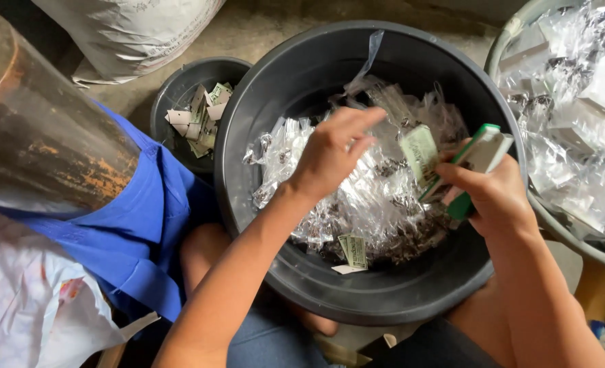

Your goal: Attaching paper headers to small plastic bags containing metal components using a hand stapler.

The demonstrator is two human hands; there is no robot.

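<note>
We see the left hand (333,153) reaching into the large round black plastic tub (261,102), its fingers partly curled over the heap of small clear plastic packets (377,197) that fills the tub, though we cannot tell whether it actually pinches one. The right hand (496,194) is closed around a green-and-white stapler (479,160) above the tub's right side, with a small pale green paper label (419,151) just beside the stapler's mouth. A smaller black bucket of paper labels (197,119) stands left of the tub.

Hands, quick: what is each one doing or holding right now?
Left hand: fingers pinched on a clear bag in the black tub.
Right hand: closed around a green-and-white stapler beside a paper label.
</note>
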